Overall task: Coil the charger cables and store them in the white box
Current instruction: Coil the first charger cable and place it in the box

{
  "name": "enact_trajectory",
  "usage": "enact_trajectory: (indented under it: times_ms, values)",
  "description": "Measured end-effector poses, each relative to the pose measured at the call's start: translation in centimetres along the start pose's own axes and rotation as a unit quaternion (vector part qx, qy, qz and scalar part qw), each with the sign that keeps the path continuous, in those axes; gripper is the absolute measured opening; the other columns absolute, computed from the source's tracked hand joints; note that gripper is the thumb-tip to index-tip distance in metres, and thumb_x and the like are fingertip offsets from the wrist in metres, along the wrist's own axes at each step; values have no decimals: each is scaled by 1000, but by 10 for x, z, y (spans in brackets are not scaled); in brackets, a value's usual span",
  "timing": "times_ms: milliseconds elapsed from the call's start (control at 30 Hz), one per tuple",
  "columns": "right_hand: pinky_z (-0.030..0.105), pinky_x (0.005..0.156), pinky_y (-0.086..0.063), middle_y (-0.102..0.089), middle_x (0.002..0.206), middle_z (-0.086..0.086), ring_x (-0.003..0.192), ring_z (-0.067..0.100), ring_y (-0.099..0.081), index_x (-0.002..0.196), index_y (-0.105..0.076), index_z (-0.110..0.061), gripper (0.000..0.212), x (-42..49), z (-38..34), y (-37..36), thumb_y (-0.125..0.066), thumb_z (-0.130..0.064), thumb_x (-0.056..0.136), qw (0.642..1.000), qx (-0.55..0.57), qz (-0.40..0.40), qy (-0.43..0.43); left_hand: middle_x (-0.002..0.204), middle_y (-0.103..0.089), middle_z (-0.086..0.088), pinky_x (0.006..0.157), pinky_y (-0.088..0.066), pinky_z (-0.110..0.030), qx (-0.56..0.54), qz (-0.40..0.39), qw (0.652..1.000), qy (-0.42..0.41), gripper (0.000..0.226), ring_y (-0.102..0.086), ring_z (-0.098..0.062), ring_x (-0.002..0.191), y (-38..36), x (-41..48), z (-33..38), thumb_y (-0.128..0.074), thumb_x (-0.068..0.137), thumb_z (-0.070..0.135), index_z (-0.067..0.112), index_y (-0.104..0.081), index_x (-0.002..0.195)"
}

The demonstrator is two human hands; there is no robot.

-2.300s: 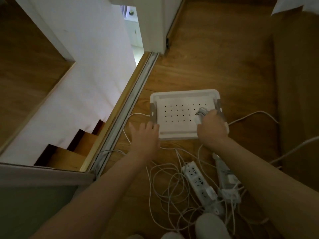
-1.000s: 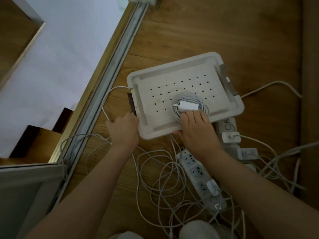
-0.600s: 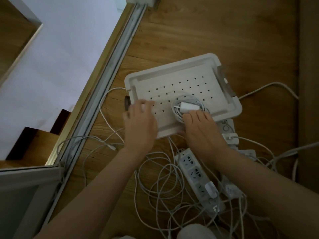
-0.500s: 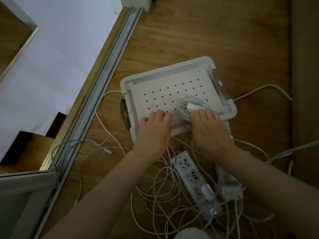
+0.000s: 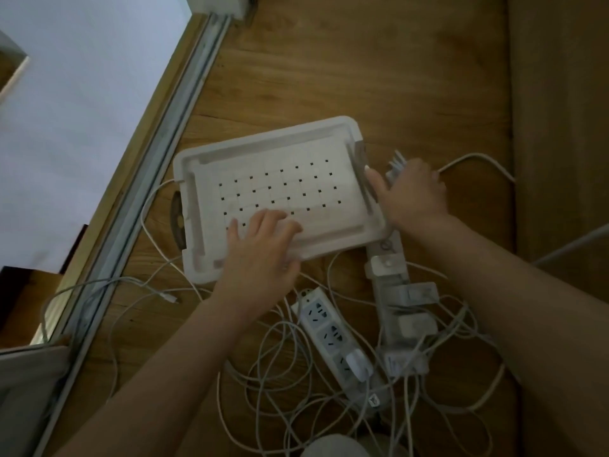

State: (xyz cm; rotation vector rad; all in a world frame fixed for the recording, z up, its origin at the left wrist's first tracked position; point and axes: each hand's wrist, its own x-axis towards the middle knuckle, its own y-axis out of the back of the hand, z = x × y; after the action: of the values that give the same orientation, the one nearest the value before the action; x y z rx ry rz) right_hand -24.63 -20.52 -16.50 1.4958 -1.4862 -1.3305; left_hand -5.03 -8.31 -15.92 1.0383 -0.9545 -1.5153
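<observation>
1. Grip, right hand (image 5: 412, 196): the fingers curl round a white bundle. It is blurred, but looks like a coiled cable (image 5: 395, 164). The hand holds it just beside the right end of the white box (image 5: 273, 150), and the thumb touches the grey latch (image 5: 361, 153) there.
2. Grip, left hand (image 5: 263, 249): wide and holding nothing. The fingers lie fairly flat on the near part of the perforated lid (image 5: 296, 179).
3. The box sits on the wooden floor (image 5: 362, 67) with its lid on, so the interior is hidden.
4. Progress, judged: early. One cable is coiled and in hand but not yet stored. The lid must come off before the coil can go in.
5. Left to do: loose cables (image 5: 263, 364) lie tangled on the floor near the box, around a power strip (image 5: 333, 338) and a second strip (image 5: 390, 285). At least one charger plug (image 5: 359, 366) sits in a socket. These likely need unplugging, coiling and storing.
</observation>
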Motion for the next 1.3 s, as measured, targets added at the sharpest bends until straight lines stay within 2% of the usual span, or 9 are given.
enact_trajectory:
  times_ms: [167,333,500,600,667,733,867,1000,1300]
  values:
    - [39,82,-46,-53,123,15,110,31,-54,124,-40,-4,60,5,-17,-11,-46,-53,91,992,56,-111,-1,149,-25,3,111,-16,-57,40,-52,998,-3,40,-15,-22,140,-11,13,15,-46,92,42,33,-41,131]
    - [36,77,-42,-53,121,18,108,31,-55,120,-41,-2,45,5,-25,-10,-33,-41,99,994,-40,-87,44,152,-20,2,111,-14,-59,58,-76,995,-8,34,-10,-26,141,-9,13,15,-41,94,44,36,-41,127]
    - [35,69,-37,-51,102,11,88,26,-48,115,-46,-5,40,8,-15,-2,-24,-35,102,989,0,-145,31,153,-14,-1,111,-12,-62,76,-102,992,-16,36,-6,-29,141,-7,12,14,-39,95,43,40,-37,131]
    - [35,66,-39,-52,105,12,86,25,-48,116,-47,-8,40,5,-4,0,-24,-37,101,986,31,-164,21,152,-15,-3,111,-10,-62,86,-99,991,-9,35,-7,-31,141,-9,11,15,-44,95,38,37,-40,130]
    - [37,75,-42,-47,114,15,98,28,-49,125,-43,-10,36,0,-3,1,-26,-31,102,987,64,-148,4,142,-33,-9,108,-19,-64,82,-67,994,-27,33,-26,-35,135,-13,8,16,-59,88,27,26,-52,120]
    - [37,86,-40,-43,125,18,112,32,-46,130,-39,-8,36,-6,-5,3,-27,-28,102,988,93,-121,-11,111,-56,-11,91,-45,-57,99,-17,993,-56,37,-54,-33,106,-20,6,16,-80,69,12,15,-62,100]
    - [36,79,-39,-47,121,13,105,28,-51,120,-41,-8,35,-12,-4,15,-28,-35,101,994,104,-36,-6,80,-57,-6,61,-45,-36,89,55,992,-65,28,-54,-24,70,-19,2,23,-80,63,8,11,-63,85]
    - [36,77,-41,-48,114,10,96,24,-50,115,-45,-9,35,-20,-6,33,-26,-34,102,991,118,38,56,81,-56,-7,57,-45,-36,39,114,990,-71,20,-53,-25,71,-2,4,27,-71,70,9,8,-61,87]
    - [25,76,-34,-44,103,0,89,12,-42,114,-49,-10,30,-25,-42,69,-25,-24,103,951,257,154,77,87,-53,-13,66,-33,-24,-13,224,973,-44,16,-48,-26,81,52,21,22,-67,79,9,2,-58,90]
